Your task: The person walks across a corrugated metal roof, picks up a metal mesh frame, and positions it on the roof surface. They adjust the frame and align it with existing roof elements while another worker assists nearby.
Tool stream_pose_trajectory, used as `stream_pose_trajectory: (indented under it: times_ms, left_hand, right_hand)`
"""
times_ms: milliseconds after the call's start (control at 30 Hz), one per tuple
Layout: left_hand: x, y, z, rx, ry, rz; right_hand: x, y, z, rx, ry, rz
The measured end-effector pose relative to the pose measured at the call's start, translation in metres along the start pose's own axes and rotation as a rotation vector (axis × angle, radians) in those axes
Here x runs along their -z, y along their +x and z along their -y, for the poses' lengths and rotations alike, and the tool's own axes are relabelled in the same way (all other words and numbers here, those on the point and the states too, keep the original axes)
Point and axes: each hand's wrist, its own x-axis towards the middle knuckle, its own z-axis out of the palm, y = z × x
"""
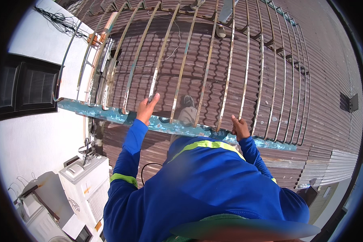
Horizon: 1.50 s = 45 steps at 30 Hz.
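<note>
A large metal grille (183, 64) of long, rusty, paint-flaked bars stretches out ahead of me over a brown corrugated roof. A peeling blue-green beam (165, 126) runs across its near end, just in front of my body. My left hand (148, 109) is closed round one bar just above the beam, with the bar passing between thumb and fingers. Further right, my right hand (240, 128) is closed on another bar close to the beam. The undersides of both grips are hidden. One of my shoes (188, 101) shows between the bars.
Another person's leg and shoe (221, 31) stand on the corrugated roof (330, 101) beyond the grille. A white wall (28, 139) with a dark window (30, 86) rises at left, above outdoor air-conditioner units (84, 177). Black cables (60, 20) hang there. A thin wire (165, 60) crosses the roof.
</note>
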Motion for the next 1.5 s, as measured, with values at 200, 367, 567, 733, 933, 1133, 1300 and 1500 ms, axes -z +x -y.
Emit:
stream_pose_trajectory:
  times_ms: [200, 367, 567, 733, 933, 1133, 1300, 1500]
  left_hand:
    - [-0.06, 0.087, -0.111, 0.033, -0.081, 0.013]
    - [-0.11, 0.181, -0.207, 0.106, 0.006, 0.062]
    - [-0.184, 0.257, -0.31, -0.092, -0.038, 0.018]
    - [-0.204, 0.334, -0.387, -0.178, -0.114, -0.003]
    - [-0.198, 0.435, -0.499, -0.14, 0.117, 0.055]
    - [-0.221, 0.505, -0.631, -0.161, 0.179, 0.049]
    - [-0.288, 0.495, -0.706, -0.087, 0.12, 0.041]
    - [-0.261, 0.56, -0.784, -0.082, 0.062, 0.103]
  right_hand:
    - [0.022, 0.103, 0.129, 0.083, -0.045, 0.029]
    - [0.039, 0.197, 0.239, 0.1, -0.115, -0.002]
    - [0.067, 0.302, 0.348, 0.1, -0.104, -0.04]
    - [0.053, 0.393, 0.423, 0.122, -0.107, 0.0]
    - [0.007, 0.483, 0.523, 0.066, -0.046, -0.068]
    - [0.011, 0.585, 0.623, 0.165, -0.022, 0.004]
    - [0.067, 0.61, 0.693, 0.042, -0.016, -0.09]
    - [0.022, 0.662, 0.776, 0.11, -0.071, -0.032]
